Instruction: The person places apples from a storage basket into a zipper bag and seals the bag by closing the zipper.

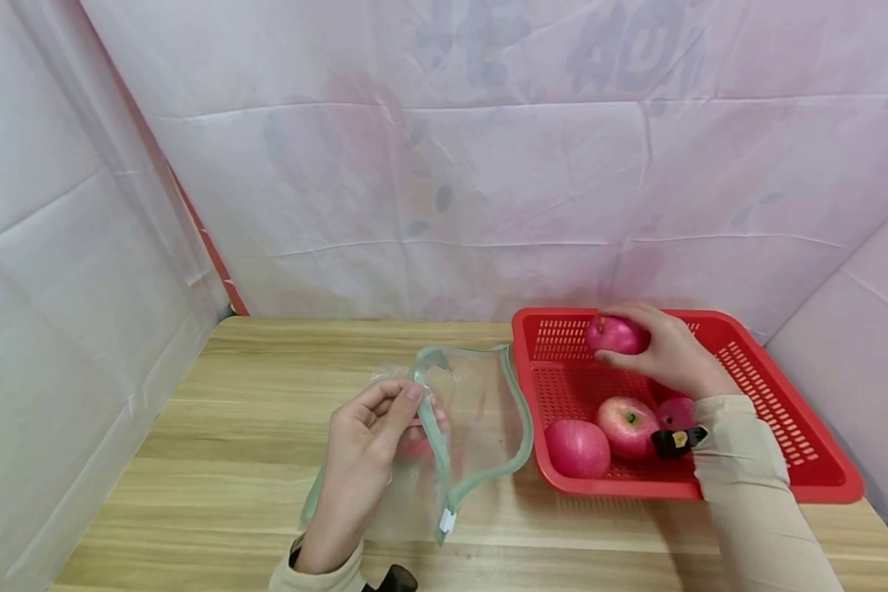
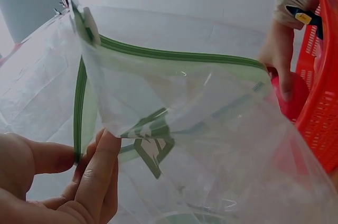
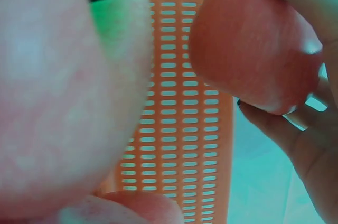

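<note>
My left hand pinches the green-edged rim of a clear zip bag between thumb and fingers. The bag's mouth gapes toward the basket, and a white slider sits at the rim's near end. Something reddish shows through the plastic behind the left fingers. My right hand grips a red apple over the back left part of a red basket. In the right wrist view that apple sits between thumb and fingers. Below the hand, more apples lie in the basket, one partly hidden by the wrist.
The basket stands on a wooden table, right of the bag and touching or nearly touching its rim. A pale printed cloth hangs behind the table, with further sheets at both sides.
</note>
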A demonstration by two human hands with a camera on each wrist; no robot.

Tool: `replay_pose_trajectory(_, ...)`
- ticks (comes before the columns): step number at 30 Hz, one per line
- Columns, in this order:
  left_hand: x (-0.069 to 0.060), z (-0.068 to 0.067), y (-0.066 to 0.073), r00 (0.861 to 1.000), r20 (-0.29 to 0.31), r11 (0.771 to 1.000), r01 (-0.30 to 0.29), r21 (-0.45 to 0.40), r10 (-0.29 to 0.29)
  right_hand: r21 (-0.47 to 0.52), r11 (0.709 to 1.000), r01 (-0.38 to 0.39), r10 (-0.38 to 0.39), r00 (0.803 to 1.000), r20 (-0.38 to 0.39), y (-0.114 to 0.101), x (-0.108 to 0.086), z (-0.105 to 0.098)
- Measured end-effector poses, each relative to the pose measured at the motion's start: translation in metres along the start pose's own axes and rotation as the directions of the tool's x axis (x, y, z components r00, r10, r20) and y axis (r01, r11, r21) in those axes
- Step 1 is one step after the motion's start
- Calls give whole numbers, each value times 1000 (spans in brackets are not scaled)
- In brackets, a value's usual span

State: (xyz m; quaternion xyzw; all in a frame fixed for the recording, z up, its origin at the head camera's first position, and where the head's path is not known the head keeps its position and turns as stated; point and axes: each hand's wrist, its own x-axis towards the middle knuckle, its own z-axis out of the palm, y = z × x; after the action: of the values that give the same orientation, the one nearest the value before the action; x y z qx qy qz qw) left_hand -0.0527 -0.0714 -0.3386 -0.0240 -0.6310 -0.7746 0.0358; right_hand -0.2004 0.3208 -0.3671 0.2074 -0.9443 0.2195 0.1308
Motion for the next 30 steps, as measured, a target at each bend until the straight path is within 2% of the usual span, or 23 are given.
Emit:
replay_pose_trajectory(7, 0, 1, 1, 1000, -8, 1000, 10, -21, -10, 8, 997, 78, -77, 990, -121, -5, 3, -7)
replay_pose_trajectory(15, 1, 3, -1, 1000, -4, 997, 26, -66, -26, 6, 982, 189, -183, 957, -223, -22, 4, -15)
replay_pose_trajectory(22, 2, 5, -1, 1000, 2, 997, 8, -74, -8, 3, 940, 341, -327, 904, -276, -47, 9, -32)
replay_pose_trajectory(30, 5, 6, -2, 1000, 26, 995, -8, -101, 10, 10, 902, 432, -409, 860, -306, -80, 7, -47)
